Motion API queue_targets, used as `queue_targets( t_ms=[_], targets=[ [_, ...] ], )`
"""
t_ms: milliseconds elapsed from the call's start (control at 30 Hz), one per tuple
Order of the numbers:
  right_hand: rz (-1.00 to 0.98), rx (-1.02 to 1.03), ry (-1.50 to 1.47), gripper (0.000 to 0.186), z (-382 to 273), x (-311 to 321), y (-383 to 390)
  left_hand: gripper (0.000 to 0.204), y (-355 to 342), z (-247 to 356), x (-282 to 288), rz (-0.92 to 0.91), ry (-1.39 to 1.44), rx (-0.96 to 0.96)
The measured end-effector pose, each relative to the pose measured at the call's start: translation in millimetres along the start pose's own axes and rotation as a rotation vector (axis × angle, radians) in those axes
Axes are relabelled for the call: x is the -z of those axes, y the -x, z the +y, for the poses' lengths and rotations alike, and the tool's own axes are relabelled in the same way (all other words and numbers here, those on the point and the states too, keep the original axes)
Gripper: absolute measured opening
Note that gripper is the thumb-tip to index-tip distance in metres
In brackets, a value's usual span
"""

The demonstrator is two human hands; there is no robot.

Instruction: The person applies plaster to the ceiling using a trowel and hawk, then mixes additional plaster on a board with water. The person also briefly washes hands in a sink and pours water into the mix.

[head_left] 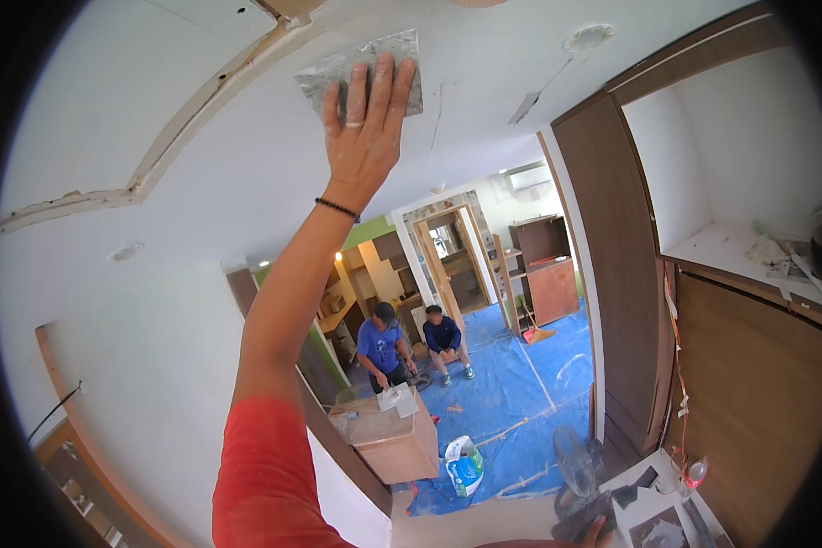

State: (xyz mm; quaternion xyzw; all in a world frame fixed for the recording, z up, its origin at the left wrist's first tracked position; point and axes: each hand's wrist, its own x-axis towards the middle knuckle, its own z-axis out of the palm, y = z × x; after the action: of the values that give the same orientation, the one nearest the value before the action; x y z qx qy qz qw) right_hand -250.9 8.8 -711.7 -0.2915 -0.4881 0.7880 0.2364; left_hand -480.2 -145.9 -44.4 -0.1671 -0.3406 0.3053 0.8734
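My left hand (365, 137) is raised overhead, wearing a ring and a dark beaded bracelet. Its fingers lie across a thin, putty-smeared metal scraper plate (315, 80) and press it against the white ceiling (247, 155). Only the fingertips of my right hand (597, 530) show at the lower edge. They are bent at the edge of a dark grey flat piece (583, 519), whose exact kind is unclear. Near that hand is a pale work surface (626, 521) with dark scraps, a putty-smeared plate (659, 532) and a clear bottle (695, 473).
An open ceiling joint (178, 137) runs at upper left. Brown cabinets (612, 247) line the right, with a hanging wire (674, 338). Below are a blue floor sheet (511, 402), a bag (464, 466), a fan (575, 461) and a wooden box (397, 447). Two people (382, 349) are beyond.
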Motion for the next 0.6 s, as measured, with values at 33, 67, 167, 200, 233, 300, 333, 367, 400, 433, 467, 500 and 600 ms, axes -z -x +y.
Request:
queue_targets(
  t_ms=[33, 67, 167, 200, 233, 300, 333, 367, 400, 433, 467, 500, 600],
  targets=[
    [0.010, -0.005, 0.006, 0.075, 7.1, 2.2, -1.5, 0.067, -8.7, -4.3, 6.8, 0.063, 0.007, 0.023],
    [0.019, -0.011, 0.012, 0.076, 15.9, 5.0, -4.4, 0.067, -18.7, -8.3, 13.5, 0.125, 0.014, 0.045],
    [0.044, -0.040, 0.034, 0.078, 34.3, 12.2, -9.2, 0.068, -44.5, -17.8, 18.9, 0.212, -0.022, 0.073],
    [0.050, -0.050, 0.050, 0.078, 38.5, 14.8, -10.6, 0.068, -51.0, -18.1, 16.7, 0.213, -0.050, 0.070],
    [0.053, -0.055, 0.057, 0.079, 41.6, 15.8, -12.1, 0.069, -54.3, -18.5, 14.7, 0.214, -0.076, 0.069],
    [0.053, -0.045, 0.023, 0.078, 41.2, 12.7, -11.6, 0.070, -52.1, -20.2, 10.5, 0.154, -0.111, 0.068],
    [0.044, -0.033, -0.026, 0.077, 37.6, 10.8, -9.9, 0.071, -51.2, -21.3, 8.8, 0.153, -0.108, 0.068],
    [0.038, -0.019, -0.076, 0.075, 35.1, 9.7, -8.7, 0.071, -50.7, -22.4, 7.2, 0.152, -0.105, 0.069],
    [0.033, -0.045, -0.095, 0.075, 37.8, 10.6, -10.8, 0.071, -49.7, -23.4, 4.7, 0.154, -0.117, 0.070],
    [0.028, -0.070, -0.114, 0.075, 43.5, 12.7, -15.0, 0.071, -48.8, -24.7, 2.4, 0.156, -0.129, 0.070],
    [0.024, -0.096, -0.133, 0.075, 47.9, 15.2, -18.2, 0.071, -49.2, -25.3, 0.8, 0.158, -0.141, 0.071],
    [0.019, -0.091, -0.117, 0.074, 50.3, 18.4, -20.4, 0.070, -50.7, -23.7, -0.6, 0.141, -0.141, 0.083],
    [0.057, -0.022, -0.042, 0.071, 47.8, 21.9, -19.5, 0.065, -55.9, -20.1, -2.6, 0.114, -0.125, 0.087]
  ],
)
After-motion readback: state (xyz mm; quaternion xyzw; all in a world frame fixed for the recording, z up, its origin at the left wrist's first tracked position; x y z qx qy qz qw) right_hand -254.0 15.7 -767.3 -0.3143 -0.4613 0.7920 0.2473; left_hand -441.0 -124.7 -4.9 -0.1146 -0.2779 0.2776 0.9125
